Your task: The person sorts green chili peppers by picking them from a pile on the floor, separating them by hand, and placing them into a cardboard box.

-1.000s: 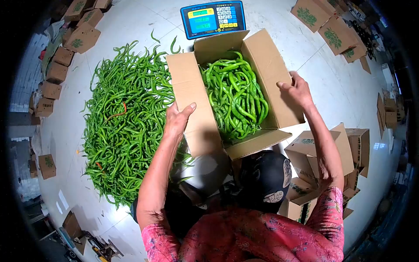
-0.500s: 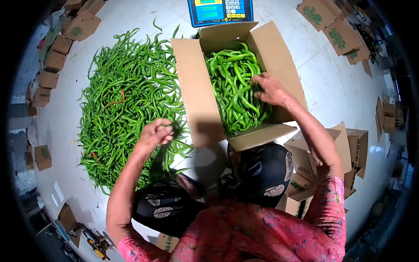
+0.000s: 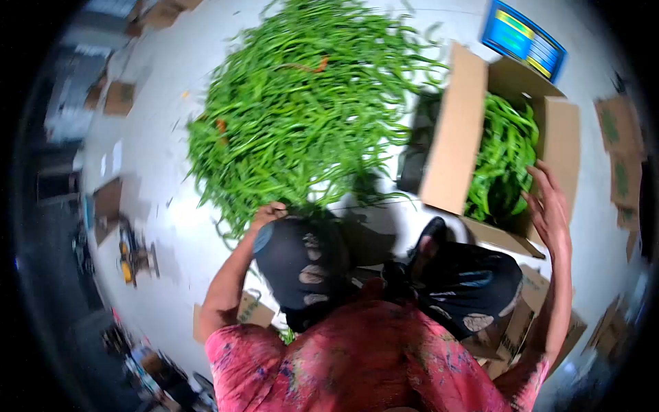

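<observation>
A large heap of long green chili peppers (image 3: 309,130) lies on the floor, with a couple of red ones in it. My left hand (image 3: 268,214) is at the heap's near edge, beside my knee, which hides part of its fingers; what it holds, if anything, does not show. To the right stands an open cardboard box (image 3: 449,137) with its flaps folded out, partly filled with green chili peppers (image 3: 506,144). My right hand (image 3: 549,209) is at the box's near right side, fingers apart, with nothing visible in them. The picture is blurred by motion.
Behind the box is a blue digital scale display (image 3: 525,40). Opened cardboard cartons (image 3: 528,309) stand by my right knee. More cartons (image 3: 618,154) line the right side, and a yellow-and-black object (image 3: 130,257) lies at the left.
The view has swung left, so heap and box appear further right. My left hand has moved from over the heap to its near edge by my knee. My right hand has drawn back from the boxed peppers.
</observation>
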A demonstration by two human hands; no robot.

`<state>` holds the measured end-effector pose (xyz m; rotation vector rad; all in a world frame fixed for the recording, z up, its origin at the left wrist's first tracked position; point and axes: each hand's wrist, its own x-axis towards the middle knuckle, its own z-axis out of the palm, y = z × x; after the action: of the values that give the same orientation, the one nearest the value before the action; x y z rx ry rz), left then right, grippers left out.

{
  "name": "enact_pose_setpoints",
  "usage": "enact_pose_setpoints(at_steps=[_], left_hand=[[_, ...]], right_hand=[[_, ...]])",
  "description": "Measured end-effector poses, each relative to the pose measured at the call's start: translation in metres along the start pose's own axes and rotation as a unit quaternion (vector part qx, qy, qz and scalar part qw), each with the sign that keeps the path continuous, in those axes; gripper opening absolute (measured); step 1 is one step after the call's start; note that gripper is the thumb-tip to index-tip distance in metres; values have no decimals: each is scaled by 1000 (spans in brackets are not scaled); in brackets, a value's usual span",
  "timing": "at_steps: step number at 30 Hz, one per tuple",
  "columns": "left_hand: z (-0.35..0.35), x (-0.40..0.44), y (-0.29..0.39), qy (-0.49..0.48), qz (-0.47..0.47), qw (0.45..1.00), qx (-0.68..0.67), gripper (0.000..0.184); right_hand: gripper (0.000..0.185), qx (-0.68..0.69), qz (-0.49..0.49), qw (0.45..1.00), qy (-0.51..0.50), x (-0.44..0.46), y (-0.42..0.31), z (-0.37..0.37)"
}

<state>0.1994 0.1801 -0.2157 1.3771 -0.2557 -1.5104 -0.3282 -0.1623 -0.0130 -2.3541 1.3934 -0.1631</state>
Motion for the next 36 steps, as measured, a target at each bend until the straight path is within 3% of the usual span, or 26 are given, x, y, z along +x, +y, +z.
enact_pose_setpoints(at_steps=[1,2,3,7,9,13,15,18,21,24,27,30,32,34,36], left_hand=[[-24,1,-38,50,-76,987,-134,14],[-48,1,-68,-1,13,996,87,13],[-70,1,-97,-10,117,948,297,12],[-89,-14,-133,195,68,947,245,12],[-89,-22,-133,278,66,909,304,14],[-57,-46,-57,371,154,707,581,35],[-59,-42,-39,365,212,657,624,46],[-58,-26,-8,326,227,615,681,43],[-74,15,-5,348,308,508,725,38],[-77,40,-4,374,282,622,628,29],[-80,45,9,298,207,672,646,20],[-54,29,29,321,127,807,479,13],[-56,20,33,347,150,769,516,14],[-102,23,21,354,267,563,697,17],[-138,33,3,383,294,518,706,21]], right_hand=[[39,22,14,1000,-5,-3,-22,-6],[38,5,-29,1000,-7,-4,-44,-10],[38,-12,-68,998,-7,-7,-67,-14],[38,22,-171,977,-122,-24,-165,-14],[39,60,-236,952,-183,-28,-187,6],[43,-56,-264,915,-300,-36,-216,32],[43,-59,-278,911,-300,-37,-217,50],[42,-60,-256,904,-338,-28,-229,72],[39,-74,-231,898,-367,-20,-234,99],[41,-95,-216,889,-393,-14,-232,127],[42,-130,-206,869,-430,-12,-221,143],[43,-150,-189,861,-448,-7,-210,150],[46,-193,-198,846,-456,-6,-212,148],[49,-179,-193,851,-454,-2,-222,149],[52,-160,-192,855,-454,-1,-224,156]])
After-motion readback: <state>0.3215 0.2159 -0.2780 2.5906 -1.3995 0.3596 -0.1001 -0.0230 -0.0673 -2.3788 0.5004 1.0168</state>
